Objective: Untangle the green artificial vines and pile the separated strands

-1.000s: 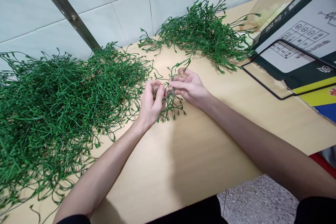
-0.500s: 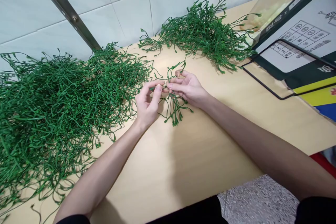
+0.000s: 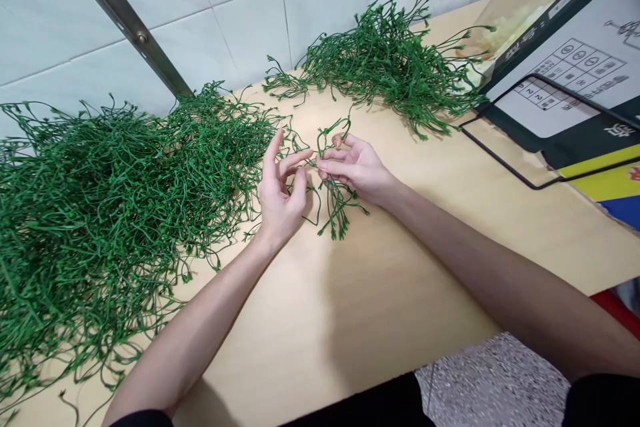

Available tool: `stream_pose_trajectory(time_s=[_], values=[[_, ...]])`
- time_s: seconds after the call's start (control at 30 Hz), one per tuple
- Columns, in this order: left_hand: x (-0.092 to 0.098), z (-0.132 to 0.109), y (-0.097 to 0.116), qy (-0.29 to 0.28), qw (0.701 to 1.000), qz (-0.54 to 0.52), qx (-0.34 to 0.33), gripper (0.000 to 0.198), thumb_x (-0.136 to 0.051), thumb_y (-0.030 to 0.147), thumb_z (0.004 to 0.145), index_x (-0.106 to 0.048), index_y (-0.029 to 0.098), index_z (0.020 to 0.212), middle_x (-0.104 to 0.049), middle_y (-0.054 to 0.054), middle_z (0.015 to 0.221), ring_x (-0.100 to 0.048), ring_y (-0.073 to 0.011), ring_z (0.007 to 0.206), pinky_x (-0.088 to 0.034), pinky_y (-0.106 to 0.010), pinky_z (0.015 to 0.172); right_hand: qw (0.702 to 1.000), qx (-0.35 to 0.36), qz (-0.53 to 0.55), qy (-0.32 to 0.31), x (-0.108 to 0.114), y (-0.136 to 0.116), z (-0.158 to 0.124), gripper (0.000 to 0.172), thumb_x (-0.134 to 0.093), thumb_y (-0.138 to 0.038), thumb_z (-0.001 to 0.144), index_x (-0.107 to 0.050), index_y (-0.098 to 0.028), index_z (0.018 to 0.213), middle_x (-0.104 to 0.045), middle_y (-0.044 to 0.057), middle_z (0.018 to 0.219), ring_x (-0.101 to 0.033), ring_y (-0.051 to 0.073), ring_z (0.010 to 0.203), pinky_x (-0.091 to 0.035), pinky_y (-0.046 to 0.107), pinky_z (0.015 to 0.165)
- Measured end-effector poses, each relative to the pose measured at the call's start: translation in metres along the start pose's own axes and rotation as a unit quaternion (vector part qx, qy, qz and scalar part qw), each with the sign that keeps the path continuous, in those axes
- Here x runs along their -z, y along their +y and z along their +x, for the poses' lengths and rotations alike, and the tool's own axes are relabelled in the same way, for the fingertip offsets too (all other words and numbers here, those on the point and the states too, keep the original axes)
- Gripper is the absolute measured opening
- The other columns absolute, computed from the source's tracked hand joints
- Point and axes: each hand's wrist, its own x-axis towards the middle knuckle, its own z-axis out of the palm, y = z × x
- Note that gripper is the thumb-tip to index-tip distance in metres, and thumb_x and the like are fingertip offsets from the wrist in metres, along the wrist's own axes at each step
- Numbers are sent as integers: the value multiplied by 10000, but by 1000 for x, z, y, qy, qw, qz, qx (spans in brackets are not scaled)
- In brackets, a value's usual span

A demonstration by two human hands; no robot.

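Thin green stems with small budded tips form a small bunch (image 3: 336, 210) in the middle of the view. My right hand (image 3: 357, 167) pinches this bunch between thumb and fingers, with stem ends showing above and below the fingers. Just left of it is my left hand (image 3: 284, 190), its index finger raised and its other fingers loosely spread. No stem is clearly held in the left hand. A large tangled heap of the same stems (image 3: 125, 193) lies to the left, close to that hand.
The pale wooden table (image 3: 400, 287) meets a tiled wall (image 3: 250, 27). Another pile of green stems (image 3: 390, 67) lies at the back. On the right stand a printed box (image 3: 565, 73) and a black wire frame (image 3: 505, 170). A metal post (image 3: 135, 27) rises at the upper left.
My left hand has opened, its index finger lifting up and away from the bunch. My right hand keeps its pinch almost in place.
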Motion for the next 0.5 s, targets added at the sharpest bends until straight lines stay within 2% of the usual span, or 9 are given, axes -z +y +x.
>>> stream_pose_trajectory(time_s=[0.1, 0.33, 0.4, 0.5], values=[[-1, 2, -4, 13, 1000, 24, 13, 555, -583, 277, 935, -322, 300, 1425, -694, -88, 1141, -685, -201, 1084, -582, -308, 805, 1000, 3, 0, -8, 0, 0, 0, 642, -924, -302, 549, -361, -237, 850, -645, -74, 677, -609, 90, 546, -440, 218, 528], [1, 4, -3, 30, 997, 59, 43, 436, -693, 235, 856, -485, 254, 1238, -723, -5, 904, -677, -139, 755, -534, -294, 697, 1000, 18, -7, -13, 1, 1, 0, 647, -923, -334, 563, -353, -238, 855, -602, -87, 658, -593, 82, 542, -431, 218, 541], [2, 4, -1, 34, 995, 77, 55, 403, -737, 230, 820, -541, 249, 1171, -732, 2, 865, -675, -149, 739, -518, -300, 681, 1000, 26, -2, -8, 1, 2, 1, 639, -919, -331, 567, -355, -240, 855, -597, -89, 660, -598, 82, 549, -445, 220, 548], [3, 4, 1, 23, 995, 80, 57, 287, -759, 242, 806, -608, 244, 1050, -736, -6, 845, -699, -178, 813, -521, -333, 756, 999, 40, -3, 2, 2, 5, 2, 639, -917, -327, 561, -357, -244, 857, -594, -91, 677, -609, 91, 560, -476, 235, 551]])
